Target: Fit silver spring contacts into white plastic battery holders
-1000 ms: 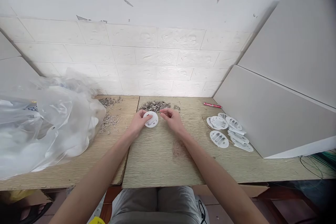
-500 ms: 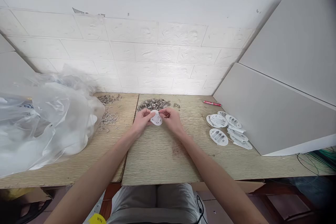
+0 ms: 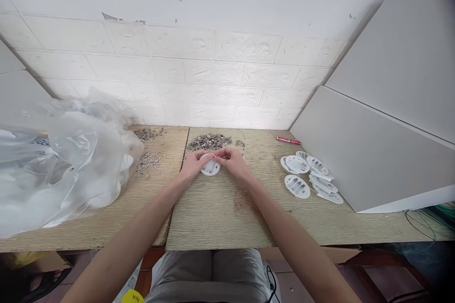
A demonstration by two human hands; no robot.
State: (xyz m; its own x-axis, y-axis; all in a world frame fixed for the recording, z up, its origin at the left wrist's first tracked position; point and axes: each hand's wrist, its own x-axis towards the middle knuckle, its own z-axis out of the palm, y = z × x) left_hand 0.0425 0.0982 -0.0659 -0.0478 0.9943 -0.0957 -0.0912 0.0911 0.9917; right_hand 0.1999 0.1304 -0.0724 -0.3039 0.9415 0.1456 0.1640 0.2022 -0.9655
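My left hand (image 3: 194, 163) is closed on the left edge of a white round plastic disc (image 3: 210, 168) with slots in it, the thumb lying over its top. My right hand (image 3: 231, 160) has its fingers pinched together at the disc's upper right edge, touching it close to the left thumb. Anything small between those right fingertips is hidden. Just behind both hands lies a heap of small metal pieces (image 3: 209, 141).
Several similar white discs (image 3: 297, 186) lie at the right, with a red pen (image 3: 288, 140) behind them. More small metal pieces (image 3: 147, 162) are scattered at the left beside a large clear plastic bag (image 3: 71, 165). A grey panel (image 3: 384, 147) stands on the right.
The disc has tilted flatter and come slightly lower, showing more of its slotted face. My right fingertips have moved left over its upper edge, closer to the left thumb.
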